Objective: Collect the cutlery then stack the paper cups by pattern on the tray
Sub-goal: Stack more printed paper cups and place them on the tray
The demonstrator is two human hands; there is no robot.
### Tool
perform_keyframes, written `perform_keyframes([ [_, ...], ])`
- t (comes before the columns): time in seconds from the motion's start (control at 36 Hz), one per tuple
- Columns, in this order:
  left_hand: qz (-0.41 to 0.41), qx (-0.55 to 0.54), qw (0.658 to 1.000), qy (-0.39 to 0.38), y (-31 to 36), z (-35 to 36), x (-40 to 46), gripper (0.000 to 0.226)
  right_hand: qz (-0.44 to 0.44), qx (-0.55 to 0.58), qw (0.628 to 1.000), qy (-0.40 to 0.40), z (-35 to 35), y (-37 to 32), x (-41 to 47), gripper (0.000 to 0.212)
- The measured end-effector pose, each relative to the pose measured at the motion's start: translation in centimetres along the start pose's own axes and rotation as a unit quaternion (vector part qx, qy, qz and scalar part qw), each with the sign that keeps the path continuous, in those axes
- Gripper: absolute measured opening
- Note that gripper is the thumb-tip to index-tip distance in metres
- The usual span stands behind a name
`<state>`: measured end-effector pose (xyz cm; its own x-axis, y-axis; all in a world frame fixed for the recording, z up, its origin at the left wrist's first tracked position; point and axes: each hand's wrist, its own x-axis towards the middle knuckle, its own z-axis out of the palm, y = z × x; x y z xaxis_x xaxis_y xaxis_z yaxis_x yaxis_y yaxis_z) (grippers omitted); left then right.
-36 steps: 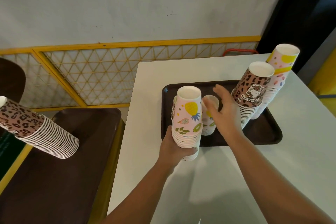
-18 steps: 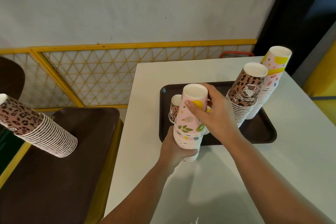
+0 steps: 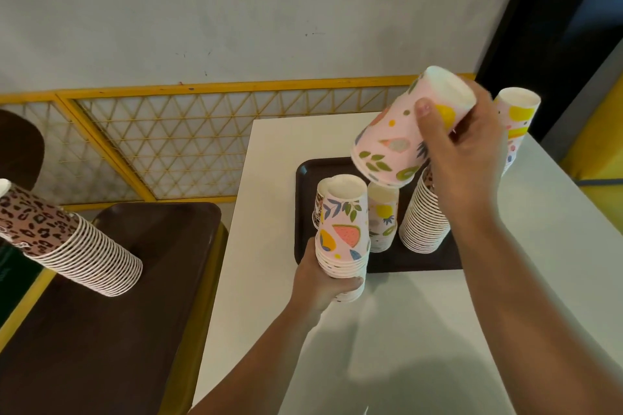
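Cups with fruit print: my left hand (image 3: 320, 283) grips the stack (image 3: 342, 239) at the tray (image 3: 303, 212) edge, right hand (image 3: 462, 152) holds one cup (image 3: 397, 141) lifted, tilted, apparently pulled off for sorting.

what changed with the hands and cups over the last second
The right hand reached to the fruit-pattern stack, gripped its top cup, and lifted that cup up and to the right, now tilted above the tray. The left hand kept holding the fruit-pattern stack at the tray's near edge. The other stacks on the tray stayed put.
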<state>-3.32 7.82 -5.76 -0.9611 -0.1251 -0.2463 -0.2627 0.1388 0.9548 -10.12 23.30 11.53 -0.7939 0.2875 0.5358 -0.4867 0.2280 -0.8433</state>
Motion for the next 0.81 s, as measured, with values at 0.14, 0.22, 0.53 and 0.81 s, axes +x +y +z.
perform_keyframes([
  [0.14,0.002,0.015,1.0,0.002,0.1,0.0,0.2,0.095,-0.009,-0.066,0.998,0.017,0.3,2.2,0.3,0.05],
  [0.22,0.003,0.012,1.0,0.004,0.1,0.0,0.2,0.094,-0.004,-0.108,0.994,-0.01,0.8,4.5,-0.6,0.056],
  [0.53,-0.003,0.008,1.0,-0.024,0.7,0.1,0.5,0.091,0.076,-0.19,0.97,-0.134,1.5,9.5,-4.2,0.059],
  [0.81,0.026,0.021,0.999,-0.023,1.2,0.6,0.3,0.093,0.067,-0.093,0.953,-0.28,1.1,4.0,-4.3,0.066],
])
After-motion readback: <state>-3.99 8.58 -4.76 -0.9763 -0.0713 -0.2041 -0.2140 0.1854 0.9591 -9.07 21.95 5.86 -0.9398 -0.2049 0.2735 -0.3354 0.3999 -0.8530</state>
